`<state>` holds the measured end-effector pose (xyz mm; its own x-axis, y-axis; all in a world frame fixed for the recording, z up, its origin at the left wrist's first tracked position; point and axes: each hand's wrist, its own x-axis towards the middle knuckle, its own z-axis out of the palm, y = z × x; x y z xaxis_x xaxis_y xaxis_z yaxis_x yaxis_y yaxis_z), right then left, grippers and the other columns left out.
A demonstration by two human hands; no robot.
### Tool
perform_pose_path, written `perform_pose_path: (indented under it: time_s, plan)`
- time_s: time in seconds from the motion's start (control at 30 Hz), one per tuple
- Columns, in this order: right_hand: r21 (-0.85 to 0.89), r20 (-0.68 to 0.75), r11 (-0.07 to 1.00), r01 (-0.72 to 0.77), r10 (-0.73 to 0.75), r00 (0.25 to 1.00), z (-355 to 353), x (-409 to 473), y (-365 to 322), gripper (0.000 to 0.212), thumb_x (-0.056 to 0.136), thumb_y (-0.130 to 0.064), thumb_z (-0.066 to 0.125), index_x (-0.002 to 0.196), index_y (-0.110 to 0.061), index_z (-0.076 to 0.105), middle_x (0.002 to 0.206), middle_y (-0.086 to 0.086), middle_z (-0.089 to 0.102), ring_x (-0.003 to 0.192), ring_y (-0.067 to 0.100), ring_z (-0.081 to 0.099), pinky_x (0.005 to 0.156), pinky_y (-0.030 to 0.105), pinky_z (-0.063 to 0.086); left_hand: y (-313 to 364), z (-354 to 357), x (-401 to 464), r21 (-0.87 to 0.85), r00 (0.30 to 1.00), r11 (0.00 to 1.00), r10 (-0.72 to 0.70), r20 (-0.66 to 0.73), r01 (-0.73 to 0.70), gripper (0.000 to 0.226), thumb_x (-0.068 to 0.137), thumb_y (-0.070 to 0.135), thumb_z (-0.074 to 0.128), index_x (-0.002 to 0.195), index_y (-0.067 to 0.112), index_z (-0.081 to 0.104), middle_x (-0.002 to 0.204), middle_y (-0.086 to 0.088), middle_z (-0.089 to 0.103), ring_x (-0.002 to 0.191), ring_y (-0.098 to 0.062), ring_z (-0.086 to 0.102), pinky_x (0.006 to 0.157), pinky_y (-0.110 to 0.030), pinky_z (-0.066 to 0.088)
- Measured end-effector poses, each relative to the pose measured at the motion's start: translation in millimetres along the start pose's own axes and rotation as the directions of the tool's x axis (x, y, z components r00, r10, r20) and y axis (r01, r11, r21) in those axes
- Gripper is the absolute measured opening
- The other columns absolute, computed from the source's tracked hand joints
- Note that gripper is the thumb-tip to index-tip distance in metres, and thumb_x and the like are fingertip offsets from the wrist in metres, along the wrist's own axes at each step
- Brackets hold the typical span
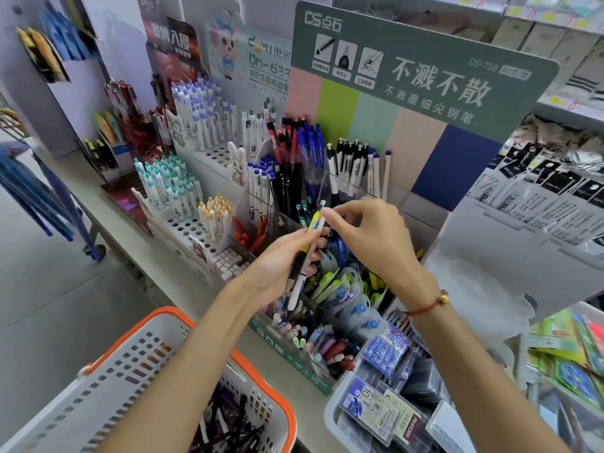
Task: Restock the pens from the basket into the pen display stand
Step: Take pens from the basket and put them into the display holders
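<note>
Left hand (283,263) curled round a small bundle of pens (307,253) above the pen display stand (327,197), right hand (369,237) apparently pinching the yellow pen's top, white orange-rimmed basket (163,371) near left with more pens.

Lighting bright, even, diffuse; source not visible. Shadows soft and faint. Mild glare on the clear plastic packets (376,416) near my right arm. My right hand (369,237) slightly motion-blurred. Strong wide-angle bending at frame edges; corners soft.
</note>
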<state>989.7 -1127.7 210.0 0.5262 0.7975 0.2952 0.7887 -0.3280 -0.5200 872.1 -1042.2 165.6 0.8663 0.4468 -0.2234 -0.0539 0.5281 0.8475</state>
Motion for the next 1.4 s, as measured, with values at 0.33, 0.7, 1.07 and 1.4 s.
perform_pose_path:
  time_s: [0.33, 0.7, 1.07, 1.4]
  plan:
    - [0.618, -0.352, 0.786, -0.021, 0.301, 0.886, -9.6, 19.5, 8.9, 0.011, 0.097, -0.017, 0.058, 0.097, -0.022, 0.067, 0.089, -0.003, 0.072, 0.083, 0.009, 0.069, 0.079, 0.03, 0.058, 11.0, -2.3, 8.3, 0.146, 0.979, 0.982, 0.139, -0.148, -0.117, 0.024, 0.101, 0.025, 0.047, 0.121, 0.027, 0.062, 0.117, 0.01, 0.069, 0.108, -0.003, 0.064, 0.095, -0.025, 0.047]
    - [0.228, -0.816, 0.937, 0.266, 0.035, 0.578, -31.4, 35.4, 16.8, 0.032, 0.099, -0.019, 0.055, 0.125, 0.0, 0.054, 0.09, 0.003, 0.069, 0.078, -0.001, 0.062, 0.076, 0.019, 0.052, 12.8, -10.4, 4.8, -0.081, 0.993, 0.995, 0.048, -0.11, -0.057, 0.029, 0.103, 0.022, 0.035, 0.119, 0.017, 0.059, 0.065, 0.008, 0.034, 0.049, -0.005, 0.025, 0.041, -0.017, 0.013]
    - [0.085, -0.509, 0.992, 0.095, -0.039, 0.86, -14.5, 38.5, 39.6, 0.024, 0.095, -0.026, 0.061, 0.115, -0.013, 0.064, 0.09, 0.001, 0.072, 0.077, 0.015, 0.068, 0.075, 0.037, 0.058, 10.2, -5.6, 2.5, -0.093, 1.0, 0.996, -0.006, -0.013, 0.005, 0.036, 0.103, 0.016, 0.029, 0.127, 0.013, 0.055, 0.074, 0.006, 0.044, 0.06, -0.005, 0.035, 0.05, -0.017, 0.027]
    - [0.083, -0.267, 0.995, 0.048, -0.024, 0.963, -26.0, 28.0, 14.9, 0.041, 0.094, -0.036, 0.061, 0.129, -0.017, 0.055, 0.099, -0.004, 0.061, 0.082, 0.011, 0.057, 0.07, 0.023, 0.045, 11.0, 7.2, -2.3, 0.277, 0.989, 0.953, 0.141, -0.039, -0.124, 0.026, 0.099, 0.023, 0.053, 0.121, 0.033, 0.061, 0.106, 0.015, 0.072, 0.094, -0.001, 0.065, 0.082, -0.022, 0.054]
